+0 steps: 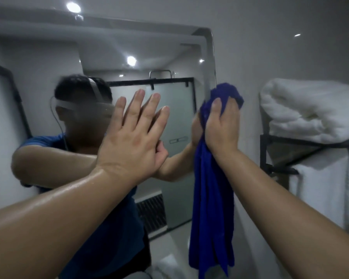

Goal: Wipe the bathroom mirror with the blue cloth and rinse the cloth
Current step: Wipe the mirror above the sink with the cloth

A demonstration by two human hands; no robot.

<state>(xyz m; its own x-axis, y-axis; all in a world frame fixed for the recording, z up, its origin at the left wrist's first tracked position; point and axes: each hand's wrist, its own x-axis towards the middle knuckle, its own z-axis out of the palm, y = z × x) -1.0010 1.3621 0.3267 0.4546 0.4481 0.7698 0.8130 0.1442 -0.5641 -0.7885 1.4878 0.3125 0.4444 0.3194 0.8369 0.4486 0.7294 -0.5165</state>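
Note:
The bathroom mirror (175,101) fills the wall ahead, with a rounded top right corner. My right hand (222,125) grips the bunched top of the blue cloth (210,208) and presses it against the mirror's right edge. The rest of the cloth hangs down long and loose below my wrist. My left hand (135,133) is flat on the glass with its fingers spread, holding nothing. Both forearms look wet. The mirror shows a person's reflection and a frosted shower door behind.
A black metal wall rack (274,154) stands close to the right of the mirror. Folded white towels (310,109) lie on top of it, and another white towel (318,194) hangs from its bar. Grey wall lies between mirror and rack.

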